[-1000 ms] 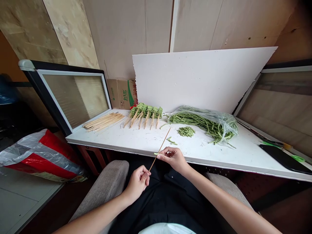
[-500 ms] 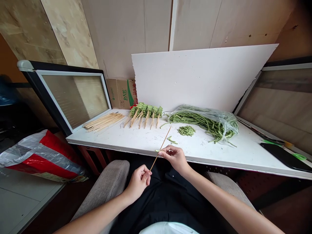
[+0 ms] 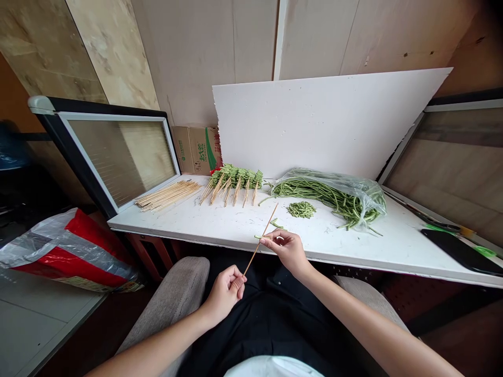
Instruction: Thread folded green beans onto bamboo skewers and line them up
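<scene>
My left hand (image 3: pixel 227 289) is closed on the lower end of a wooden skewer (image 3: pixel 251 259), which slants up and to the right over the table's front edge. With thumb and fingers, my right hand (image 3: pixel 286 250) pinches a short piece of green bean (image 3: pixel 258 236) that lies across the skewer's upper part. Whether the skewer runs through the piece I cannot tell. Just beyond my right hand, a few loose bean pieces (image 3: pixel 276 224) lie on the white table (image 3: pixel 220 225). A small pile of cut bean pieces (image 3: pixel 301 209) sits farther back.
Bare skewers (image 3: pixel 168 195) lie at the left. Filled bean skewers (image 3: pixel 236 178) are stacked by a cardboard box (image 3: pixel 196 149). Long green beans (image 3: pixel 314 191) spill from a clear plastic bag (image 3: pixel 365 193). A black phone (image 3: pixel 459 251) is at the right edge; a red bag (image 3: pixel 90 235) stands left.
My right hand and the bean piece have moved slightly up along the skewer, toward its tip. My left hand has stayed almost in place.
</scene>
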Available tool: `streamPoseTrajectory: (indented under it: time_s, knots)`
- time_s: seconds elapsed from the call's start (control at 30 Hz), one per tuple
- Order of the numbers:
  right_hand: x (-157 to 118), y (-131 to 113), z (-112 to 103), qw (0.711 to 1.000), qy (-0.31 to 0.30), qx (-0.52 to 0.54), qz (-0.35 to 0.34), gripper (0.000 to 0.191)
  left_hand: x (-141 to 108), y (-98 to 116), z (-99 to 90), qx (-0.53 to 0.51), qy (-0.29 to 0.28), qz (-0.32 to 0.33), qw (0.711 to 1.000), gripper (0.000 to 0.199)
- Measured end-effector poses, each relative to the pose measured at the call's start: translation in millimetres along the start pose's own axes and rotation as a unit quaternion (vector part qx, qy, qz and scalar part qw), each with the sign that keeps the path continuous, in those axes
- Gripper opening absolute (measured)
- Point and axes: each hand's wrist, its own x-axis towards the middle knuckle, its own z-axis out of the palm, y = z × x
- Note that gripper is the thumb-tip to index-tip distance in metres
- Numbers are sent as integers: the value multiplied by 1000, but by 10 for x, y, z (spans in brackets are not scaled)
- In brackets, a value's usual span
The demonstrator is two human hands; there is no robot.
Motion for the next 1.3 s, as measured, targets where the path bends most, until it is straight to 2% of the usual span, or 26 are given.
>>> streamPoseTrajectory:
  time_s: [0.23, 0.43, 0.53, 0.6, 0.73, 0.83, 0.97, 1.03, 1.17, 1.3]
  knots:
    - [-1, -54, 4, 1000, -18, -20, -4, 42, -28, 15, 29, 3, 4, -3, 1000, 53]
    - [-27, -83, 17, 996, -40, -79, -28, 43, -50, 1, 62, -1, 5, -5, 1000, 53]
    - [44, -56, -106, 990, -55, -113, -57, 42, -31, -22, 49, -6, 12, 0, 1000, 53]
    - [137, -16, -267, 986, -40, -142, -83, 39, -16, -38, 38, -11, 18, 0, 1000, 53]
    - [367, 158, -666, 954, 8, -259, -152, 31, -1, -62, 30, -16, 24, -5, 1000, 54]
    - [484, 326, -866, 923, 13, -349, -163, 19, 0, -75, 34, -17, 26, -8, 999, 55]
    - [522, 456, -903, 879, -43, -451, -151, 13, -1, -78, 35, -14, 26, -12, 999, 55]
    - [520, 479, -874, 868, -50, -475, -136, 13, -2, -74, 33, -13, 24, -13, 1000, 55]
    - [527, 514, -845, 883, -31, -450, -130, 20, -5, -69, 35, -9, 23, -15, 1000, 56]
    - [550, 550, -859, 929, -3, -344, -135, 23, -3, -80, 37, -7, 24, -18, 1000, 58]
